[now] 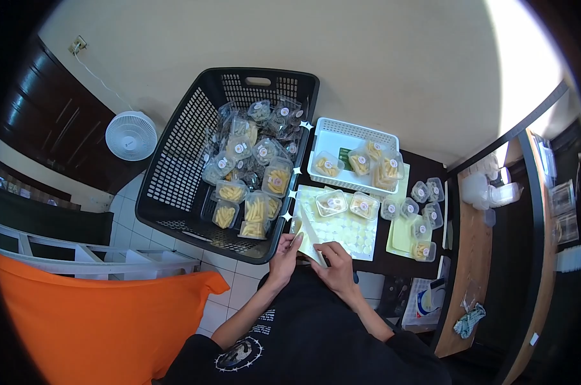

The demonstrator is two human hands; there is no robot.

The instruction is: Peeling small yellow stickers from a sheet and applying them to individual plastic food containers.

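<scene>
Both hands are at the near edge of the dark table. My left hand (283,257) grips the left side of a pale, bent sheet of paper (311,239), and my right hand (336,269) holds its right side. Just beyond them lies a sheet of round stickers (343,228). On its far part stand two clear plastic tubs with stickers on their lids, the left tub (331,203) and the right tub (364,206). To the left, a large black plastic basket (170,149) holds many packed tubs, several with pale yellow sticks inside.
A white plastic basket (314,168) with several tubs stands behind the sticker sheet. More small tubs (422,229) sit at the table's right, some over yellowish sheets (397,238). A wooden shelf (468,260) is further right. A white fan (131,136) and an orange cloth (103,322) are at left.
</scene>
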